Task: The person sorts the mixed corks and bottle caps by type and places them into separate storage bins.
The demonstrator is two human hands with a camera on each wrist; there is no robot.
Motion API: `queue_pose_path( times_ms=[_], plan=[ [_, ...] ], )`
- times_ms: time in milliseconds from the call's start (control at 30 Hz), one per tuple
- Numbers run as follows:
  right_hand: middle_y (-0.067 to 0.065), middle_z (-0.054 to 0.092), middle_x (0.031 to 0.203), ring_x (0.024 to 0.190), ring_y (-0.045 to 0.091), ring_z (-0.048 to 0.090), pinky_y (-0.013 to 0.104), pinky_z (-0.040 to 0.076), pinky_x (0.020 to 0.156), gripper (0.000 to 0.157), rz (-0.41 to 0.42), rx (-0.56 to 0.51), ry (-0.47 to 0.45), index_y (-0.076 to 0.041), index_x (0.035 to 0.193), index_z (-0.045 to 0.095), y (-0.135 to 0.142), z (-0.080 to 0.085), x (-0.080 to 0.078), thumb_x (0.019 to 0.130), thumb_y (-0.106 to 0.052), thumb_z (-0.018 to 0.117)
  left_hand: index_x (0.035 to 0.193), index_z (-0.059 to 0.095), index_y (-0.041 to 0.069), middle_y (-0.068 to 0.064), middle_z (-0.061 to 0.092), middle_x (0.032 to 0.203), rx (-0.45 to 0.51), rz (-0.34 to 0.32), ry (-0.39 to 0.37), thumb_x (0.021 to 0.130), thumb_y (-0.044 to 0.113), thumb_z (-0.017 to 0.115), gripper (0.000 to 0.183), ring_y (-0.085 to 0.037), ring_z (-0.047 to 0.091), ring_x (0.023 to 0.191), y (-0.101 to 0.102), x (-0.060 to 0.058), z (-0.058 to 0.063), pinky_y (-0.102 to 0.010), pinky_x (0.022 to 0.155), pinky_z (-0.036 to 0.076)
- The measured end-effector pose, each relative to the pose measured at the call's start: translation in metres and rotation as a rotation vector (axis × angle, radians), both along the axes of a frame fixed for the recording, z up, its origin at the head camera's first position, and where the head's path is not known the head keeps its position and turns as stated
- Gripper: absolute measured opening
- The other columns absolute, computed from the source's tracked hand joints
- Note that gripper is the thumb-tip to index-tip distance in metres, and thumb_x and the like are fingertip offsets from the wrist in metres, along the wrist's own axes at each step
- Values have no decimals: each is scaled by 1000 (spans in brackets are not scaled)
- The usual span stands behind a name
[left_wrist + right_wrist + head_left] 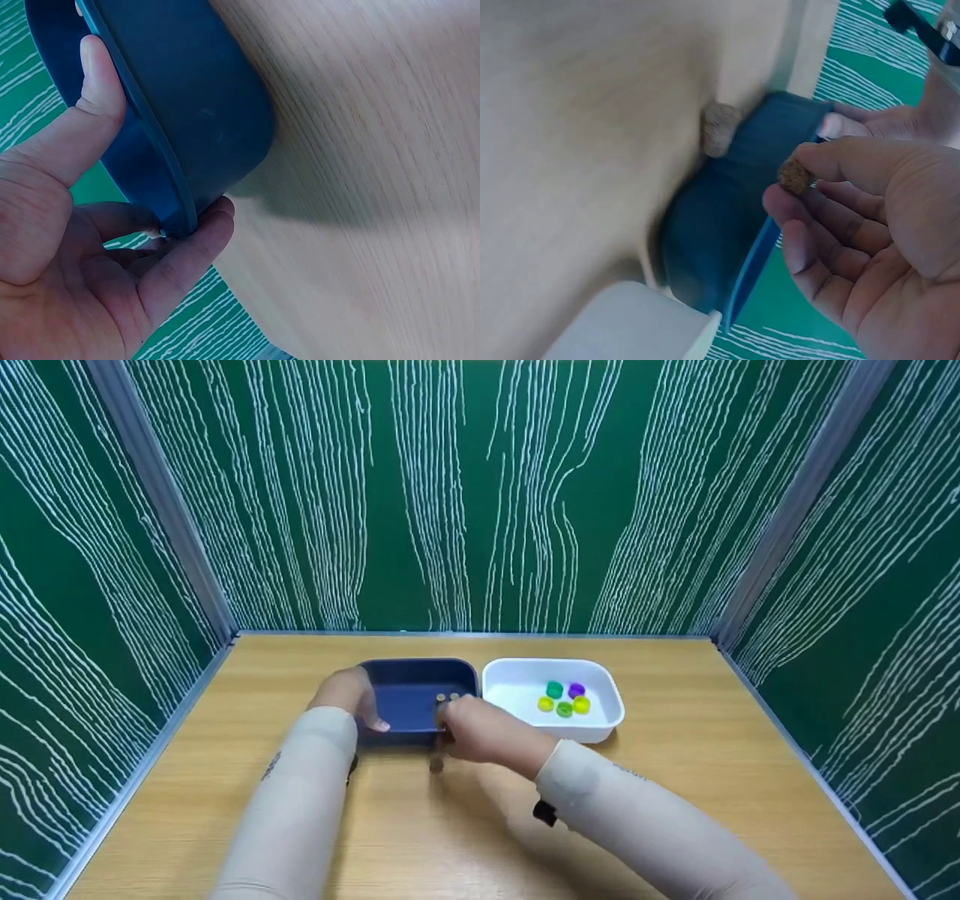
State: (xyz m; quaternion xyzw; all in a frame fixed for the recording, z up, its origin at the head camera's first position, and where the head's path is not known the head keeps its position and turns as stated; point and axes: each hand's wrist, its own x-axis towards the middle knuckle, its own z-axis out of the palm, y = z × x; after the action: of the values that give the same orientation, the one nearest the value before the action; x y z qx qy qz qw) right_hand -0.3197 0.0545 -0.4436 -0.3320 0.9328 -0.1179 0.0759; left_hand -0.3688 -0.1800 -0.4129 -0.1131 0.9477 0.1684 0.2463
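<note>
My left hand (346, 694) holds the left end of a dark blue plastic bin (405, 712); in the left wrist view its fingers (184, 262) curl around the rim and the thumb lies along the inside. Over the bin's front right corner, my right hand (480, 729) pinches a small brown cork (795, 176) between thumb and forefinger. A second cork (436, 765) stands on the table just in front of the bin. Two small brown pieces (441, 698) show inside the bin by its right side, partly hidden behind my right hand.
Close to the blue bin's right side stands a white bin (510, 690) holding several small round caps, among them a purple one (576, 690) and a yellow one (581, 705). The wooden table (675, 780) is bounded by green, white-streaked walls (517, 510) at the back and sides.
</note>
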Motion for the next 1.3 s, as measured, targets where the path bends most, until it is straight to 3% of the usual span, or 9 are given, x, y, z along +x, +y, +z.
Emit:
queue_pose_path(
  times_ms=[267, 533, 733, 900, 1167, 1300],
  plan=[
    [0, 84, 106, 90, 13, 74, 30, 69, 83, 11, -61, -97, 30, -15, 113, 85, -1, 11, -20, 105, -11, 79, 162, 51, -11, -29, 57, 167, 17, 15, 46, 90, 35, 100, 98, -44, 57, 152, -4, -6, -12, -59, 134, 45],
    [1, 85, 106, 88, 13, 76, 30, 70, 81, 17, -155, -183, -64, -14, 112, 90, -12, 8, -43, 105, -5, 76, 167, 42, -11, -29, 52, 171, 6, 8, 17, 91, 36, 99, 106, -45, 52, 159, -4, -9, -11, -58, 136, 43],
    [1, 86, 106, 88, 12, 74, 28, 69, 79, 16, -106, -163, -12, -14, 107, 90, -21, -4, -59, 104, -4, 78, 163, 48, -12, -29, 55, 168, 5, -12, 15, 92, 37, 98, 100, -44, 53, 158, -2, -1, -3, -55, 136, 44],
    [3, 84, 100, 85, 15, 73, 32, 69, 78, 4, -125, -144, -10, -12, 106, 88, -25, -13, -66, 103, -13, 85, 162, 50, -12, -29, 55, 168, 14, -11, 23, 93, 36, 98, 97, -45, 54, 157, 0, 4, 0, -55, 136, 44],
    [8, 85, 118, 103, 20, 75, 41, 70, 99, 17, -137, -65, 27, -7, 120, 87, -27, -24, -74, 104, -11, 83, 165, 45, -12, -30, 54, 169, 30, 6, 45, 92, 34, 98, 101, -46, 54, 157, -1, 4, -4, -57, 135, 45],
    [8, 85, 112, 95, 19, 72, 41, 71, 94, 13, -122, -62, 52, -6, 114, 87, -28, -30, -78, 104, -6, 79, 165, 46, -12, -30, 54, 169, 22, 3, 32, 92, 35, 98, 100, -46, 54, 156, -1, 5, 0, -57, 135, 45]
  ],
)
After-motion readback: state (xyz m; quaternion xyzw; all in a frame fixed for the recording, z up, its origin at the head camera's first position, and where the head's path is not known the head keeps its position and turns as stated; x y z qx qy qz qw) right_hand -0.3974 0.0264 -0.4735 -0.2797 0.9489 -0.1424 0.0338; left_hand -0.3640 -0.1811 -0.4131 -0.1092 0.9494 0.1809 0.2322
